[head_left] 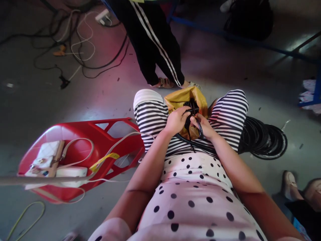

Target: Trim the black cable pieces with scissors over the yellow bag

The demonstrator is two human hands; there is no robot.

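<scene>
Between the striped knees a yellow bag [177, 97] sits with its mouth open and dark pieces inside. Over that mouth my left hand [176, 119] is closed, its fingertips pinching a short black ribbed piece [193, 110]. Close beside it, my right hand [204, 126] has its thumb and fingers closed on a black cable [200, 131], which bends down toward the lap. Fingertips of the two hands almost meet. A black coil of cable [267, 138] lies on the floor to the right of the right knee. Small details between the fingers are too dark to make out.
To the left a red plastic chair [82, 134] lies low, bearing a white handbag [47, 154]. Tangled cords [75, 43] and power tools cover the floor at upper left. A person in black striped trousers [155, 40] stands ahead; another person's shoes [289, 179] show at right.
</scene>
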